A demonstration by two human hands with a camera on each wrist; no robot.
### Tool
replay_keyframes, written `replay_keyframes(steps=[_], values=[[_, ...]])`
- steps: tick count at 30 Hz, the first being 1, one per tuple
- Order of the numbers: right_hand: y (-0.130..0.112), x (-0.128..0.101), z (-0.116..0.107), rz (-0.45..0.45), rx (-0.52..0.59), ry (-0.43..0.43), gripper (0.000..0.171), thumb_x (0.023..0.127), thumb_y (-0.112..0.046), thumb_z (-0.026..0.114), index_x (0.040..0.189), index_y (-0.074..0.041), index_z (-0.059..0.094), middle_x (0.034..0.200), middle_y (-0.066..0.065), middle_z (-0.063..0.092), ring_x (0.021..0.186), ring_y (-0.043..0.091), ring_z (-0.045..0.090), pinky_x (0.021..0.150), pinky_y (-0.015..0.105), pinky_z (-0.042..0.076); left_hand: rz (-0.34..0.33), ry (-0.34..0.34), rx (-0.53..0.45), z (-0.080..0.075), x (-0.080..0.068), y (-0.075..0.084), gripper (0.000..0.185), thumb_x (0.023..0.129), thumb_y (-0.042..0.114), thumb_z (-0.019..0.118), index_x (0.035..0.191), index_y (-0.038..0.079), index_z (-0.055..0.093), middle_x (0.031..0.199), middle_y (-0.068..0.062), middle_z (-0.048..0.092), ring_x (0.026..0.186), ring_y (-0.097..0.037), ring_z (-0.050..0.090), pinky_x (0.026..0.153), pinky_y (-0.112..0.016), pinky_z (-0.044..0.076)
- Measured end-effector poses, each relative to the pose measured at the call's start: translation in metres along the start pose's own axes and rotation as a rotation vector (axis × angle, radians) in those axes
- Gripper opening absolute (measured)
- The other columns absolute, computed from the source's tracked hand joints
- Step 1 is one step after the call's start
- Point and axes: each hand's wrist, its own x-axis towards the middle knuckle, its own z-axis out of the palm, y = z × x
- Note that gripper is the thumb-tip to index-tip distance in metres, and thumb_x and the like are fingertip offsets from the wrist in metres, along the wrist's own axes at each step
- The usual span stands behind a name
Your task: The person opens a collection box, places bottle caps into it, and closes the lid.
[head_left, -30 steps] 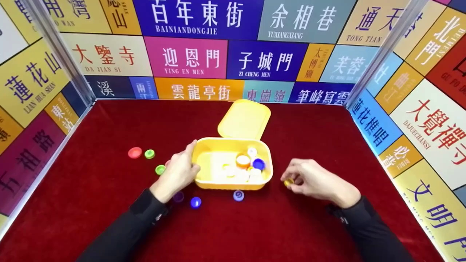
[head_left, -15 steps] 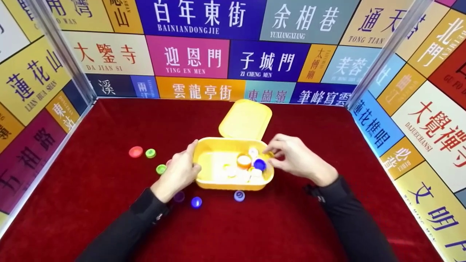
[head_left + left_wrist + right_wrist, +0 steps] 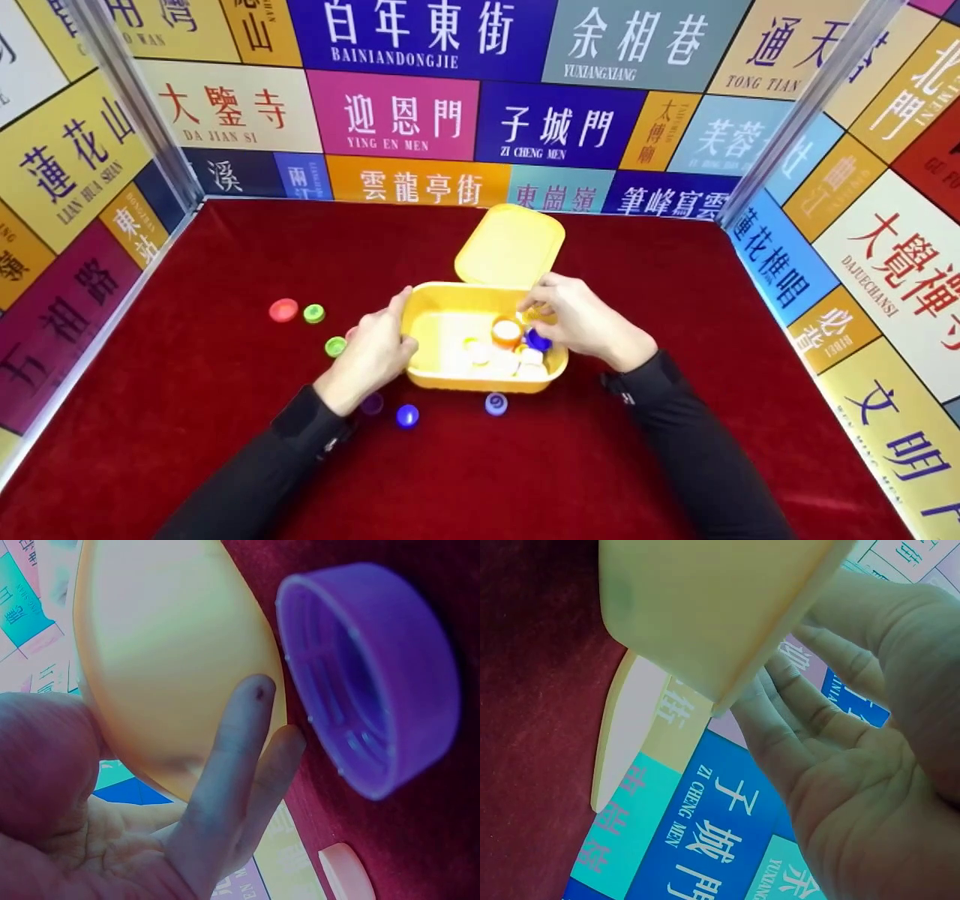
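Note:
A yellow plastic box (image 3: 450,379) stands in the middle of the red table with its hinged lid (image 3: 510,246) open behind it. Inside lie an orange cap (image 3: 506,330), a blue cap (image 3: 537,342) and several white caps. My left hand (image 3: 379,345) grips the box's left wall, thumb over the rim; in the left wrist view its fingers (image 3: 240,750) lie against the yellow wall (image 3: 165,652), beside a purple cap (image 3: 375,675). My right hand (image 3: 541,309) reaches over the box's right rim and pinches a small yellow cap (image 3: 534,315).
Loose caps lie on the cloth: red (image 3: 283,310) and green (image 3: 314,313) at the left, another green (image 3: 335,346) by my left hand, purple (image 3: 371,403), blue (image 3: 407,415) and lilac (image 3: 496,404) in front of the box. Printed walls enclose three sides.
My right hand has carried the yellow cap from the cloth right of the box up and left, over the box's right rim. The left hand has kept its hold on the box.

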Motion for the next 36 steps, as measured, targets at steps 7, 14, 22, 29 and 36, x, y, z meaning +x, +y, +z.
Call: replay_keyframes(steps=[7,14,22,29,36], values=[[-0.003,-0.003,-0.001,0.005,0.028,-0.020,0.026,0.100,-0.005,0.089,0.125,-0.002,0.086,0.123,0.021,0.076,0.112,0.041,0.074,0.095,0.049,0.064,-0.010,-0.004,0.001,0.001,0.000,0.000,0.084,0.102,0.005,0.069,0.181,0.001,0.038,0.160,-0.029,0.070,0.103,-0.036,0.076,0.082,-0.044,0.064],[-0.009,-0.009,-0.002,-0.031,0.050,-0.013,0.027,0.099,-0.004,0.090,0.126,-0.002,0.085,0.123,0.023,0.075,0.111,0.041,0.074,0.096,0.055,0.068,-0.012,-0.016,-0.005,0.001,0.000,0.000,0.084,0.104,0.005,0.069,0.181,0.002,0.037,0.165,-0.028,0.066,0.109,-0.036,0.076,0.087,-0.044,0.065],[-0.017,-0.016,-0.002,-0.150,0.009,0.046,0.025,0.099,-0.002,0.089,0.124,-0.003,0.084,0.121,0.018,0.076,0.108,0.038,0.074,0.088,0.044,0.065,-0.029,-0.024,-0.007,0.001,0.001,0.000,0.084,0.105,0.006,0.068,0.182,0.004,0.036,0.166,-0.027,0.066,0.117,-0.037,0.076,0.092,-0.046,0.065],[-0.026,-0.023,0.000,-0.220,-0.027,0.086,0.026,0.099,-0.003,0.089,0.123,-0.006,0.084,0.123,0.014,0.078,0.111,0.029,0.076,0.092,0.042,0.067,0.009,-0.006,-0.001,0.001,-0.001,0.000,0.083,0.102,0.004,0.068,0.180,-0.001,0.039,0.161,-0.031,0.069,0.114,-0.037,0.077,0.090,-0.047,0.066],[-0.038,-0.033,0.002,-0.286,-0.032,0.102,0.028,0.098,-0.004,0.090,0.125,-0.008,0.084,0.130,0.014,0.076,0.125,0.029,0.076,0.106,0.044,0.068,0.004,-0.011,-0.004,0.000,0.000,0.000,0.084,0.103,0.005,0.069,0.181,0.001,0.037,0.164,-0.030,0.067,0.114,-0.038,0.076,0.092,-0.046,0.066]])
